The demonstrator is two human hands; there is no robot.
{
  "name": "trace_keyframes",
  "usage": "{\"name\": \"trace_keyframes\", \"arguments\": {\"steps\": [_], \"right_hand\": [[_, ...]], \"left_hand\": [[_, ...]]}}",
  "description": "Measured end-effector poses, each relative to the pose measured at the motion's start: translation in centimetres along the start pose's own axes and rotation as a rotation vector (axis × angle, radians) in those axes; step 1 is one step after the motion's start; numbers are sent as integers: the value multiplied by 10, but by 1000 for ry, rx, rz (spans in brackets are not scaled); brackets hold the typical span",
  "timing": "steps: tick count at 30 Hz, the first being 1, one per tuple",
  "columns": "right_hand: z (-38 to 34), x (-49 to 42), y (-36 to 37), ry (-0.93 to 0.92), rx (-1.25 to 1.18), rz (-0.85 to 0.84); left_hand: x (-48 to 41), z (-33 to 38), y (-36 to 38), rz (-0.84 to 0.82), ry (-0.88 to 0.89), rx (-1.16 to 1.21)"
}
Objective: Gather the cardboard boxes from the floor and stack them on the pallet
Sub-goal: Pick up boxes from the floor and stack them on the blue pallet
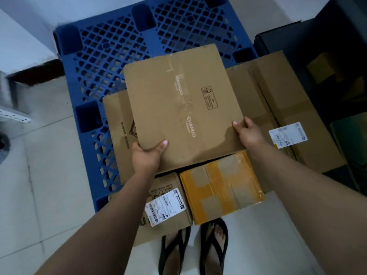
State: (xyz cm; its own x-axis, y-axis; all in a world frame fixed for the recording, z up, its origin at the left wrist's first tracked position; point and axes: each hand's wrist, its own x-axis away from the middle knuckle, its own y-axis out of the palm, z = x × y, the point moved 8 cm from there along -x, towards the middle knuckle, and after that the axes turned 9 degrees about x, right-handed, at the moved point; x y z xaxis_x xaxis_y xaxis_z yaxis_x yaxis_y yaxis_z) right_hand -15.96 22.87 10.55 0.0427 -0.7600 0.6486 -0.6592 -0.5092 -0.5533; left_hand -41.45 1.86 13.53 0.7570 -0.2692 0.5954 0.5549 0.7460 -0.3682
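Flat brown cardboard box printed CHANDO (182, 108), which we grip at its near edge: left hand (148, 155) and right hand (248, 132) each clamp a corner, thumbs on top. It sits above other brown boxes, over the blue plastic lattice pallet (111, 46); a yellow-taped carton (222, 187) lies just below
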Motion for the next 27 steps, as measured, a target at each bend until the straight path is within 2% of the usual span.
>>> {"name": "trace_keyframes", "arguments": {"steps": [3, 7, 9, 11, 13, 16, 22, 27], "right_hand": [[-4, 8, 1, 21, 157, -30], [-12, 37, -20, 78, 256, -29], [-16, 63, -48, 96, 271, -21], [-17, 94, -71, 64, 322, -89], [-17, 131, -93, 34, 353, -160], [5, 184, -127, 54, 298, -226], [69, 327, -261, 146, 352, -46], [153, 475, -373, 307, 383, 213]], "left_hand": [[-2, -3, 4, -23, -27, -40], [8, 17, 5, 27, -135, -276], [27, 47, 12, -2, -61, -409], [55, 83, 27, -78, 88, -553], [94, 113, 57, -244, 198, -596], [181, 135, 116, -614, 265, -688], [410, 150, 190, -1138, 645, -994], [600, 135, 198, -1361, 1002, -1227]]}}
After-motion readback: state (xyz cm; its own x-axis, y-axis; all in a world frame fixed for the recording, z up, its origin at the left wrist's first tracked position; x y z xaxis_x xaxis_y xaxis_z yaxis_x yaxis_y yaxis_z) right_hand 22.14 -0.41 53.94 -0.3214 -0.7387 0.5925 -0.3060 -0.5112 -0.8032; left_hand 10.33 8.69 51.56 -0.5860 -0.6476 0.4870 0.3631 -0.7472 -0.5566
